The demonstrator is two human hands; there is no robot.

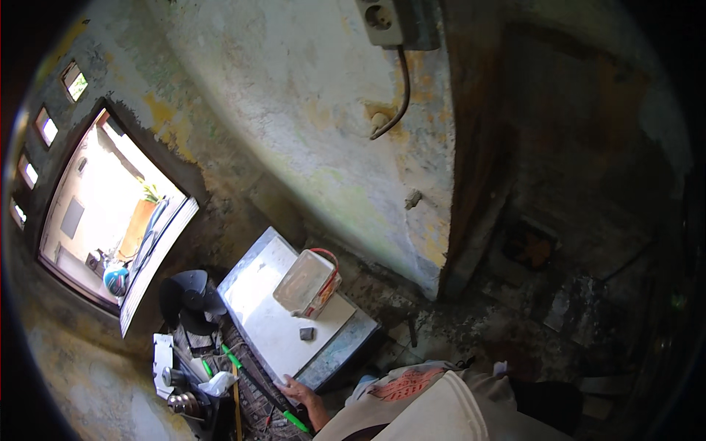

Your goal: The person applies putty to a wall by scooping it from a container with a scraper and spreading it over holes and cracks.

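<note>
My left hand (302, 398) rests at the near left corner of a white-topped low table (268, 309), its fingers stretched along the edge. On that tabletop lies a clear plastic tub (298, 283) with a red rim or handle, tilted toward the far right side. Closer to the hand sits a small dark grey block (307, 334), touched by nothing. My right hand does not show; a light garment with an orange pattern (410, 385) and a pale curved shape fill the lower edge.
Left of the table are green-handled tools (231, 356), a white plastic bag (218, 384), metal vessels (184, 403) and a black curved object (193, 295). An open window (156, 259) juts from the left wall. A socket (380, 22) hangs on the wall corner.
</note>
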